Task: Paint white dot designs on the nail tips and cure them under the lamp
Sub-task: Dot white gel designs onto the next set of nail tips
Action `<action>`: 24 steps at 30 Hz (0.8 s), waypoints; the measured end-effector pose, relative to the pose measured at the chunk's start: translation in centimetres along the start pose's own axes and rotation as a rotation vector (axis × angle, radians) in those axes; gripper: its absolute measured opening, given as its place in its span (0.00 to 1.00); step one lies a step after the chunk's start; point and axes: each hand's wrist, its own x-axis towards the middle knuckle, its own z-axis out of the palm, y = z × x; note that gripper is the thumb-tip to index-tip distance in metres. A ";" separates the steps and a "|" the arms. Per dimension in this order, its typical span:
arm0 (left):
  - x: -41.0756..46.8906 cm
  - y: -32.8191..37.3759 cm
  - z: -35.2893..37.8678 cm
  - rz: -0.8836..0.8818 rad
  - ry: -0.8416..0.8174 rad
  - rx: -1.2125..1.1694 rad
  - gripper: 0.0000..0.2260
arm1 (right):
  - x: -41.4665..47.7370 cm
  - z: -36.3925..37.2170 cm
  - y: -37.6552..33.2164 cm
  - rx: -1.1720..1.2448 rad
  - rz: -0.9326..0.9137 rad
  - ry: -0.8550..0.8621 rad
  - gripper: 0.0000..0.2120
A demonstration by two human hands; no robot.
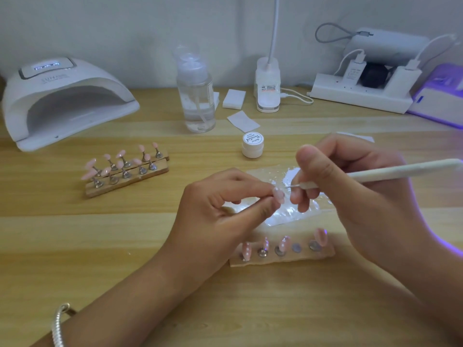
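My left hand pinches a pink nail tip on its stand, a white dot showing at the tip's top. My right hand grips a white dotting pen, whose thin metal point sits just right of that tip. Below my hands lies a wooden holder with dotted pink tips at its left, one plain tip at its right and one bare metal disc. A shiny foil palette with white paint lies under my hands. The white curing lamp stands at the back left.
Two wooden holders of plain pink tips lie left of centre. A small white paint jar, a clear pump bottle, white wipes, a desk-lamp base, a power strip and a purple-lit device stand behind.
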 end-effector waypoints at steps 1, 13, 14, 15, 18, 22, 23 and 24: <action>0.0 0.0 0.0 0.009 -0.005 -0.001 0.04 | 0.0 0.1 0.0 0.001 0.001 -0.002 0.14; 0.0 0.0 0.0 0.061 -0.009 0.009 0.04 | -0.3 0.3 -0.4 -0.090 0.025 0.004 0.15; 0.0 0.0 0.0 0.064 -0.011 0.010 0.05 | -0.3 0.3 -0.4 -0.096 0.026 0.004 0.15; 0.0 0.0 0.0 0.067 -0.012 0.013 0.05 | -0.3 0.3 -0.4 -0.103 0.027 0.005 0.15; 0.0 0.0 0.0 0.069 -0.008 0.012 0.05 | -0.4 0.2 -0.4 -0.111 0.031 0.001 0.14; 0.0 0.0 0.0 0.070 -0.012 0.009 0.05 | -0.4 0.2 -0.3 -0.114 0.038 -0.011 0.14; 0.0 0.0 0.0 0.072 -0.013 0.009 0.05 | -0.4 0.2 -0.3 -0.111 0.039 -0.015 0.14; 0.0 0.0 0.0 0.073 -0.012 0.007 0.05 | -0.3 0.2 -0.3 -0.104 0.040 -0.018 0.14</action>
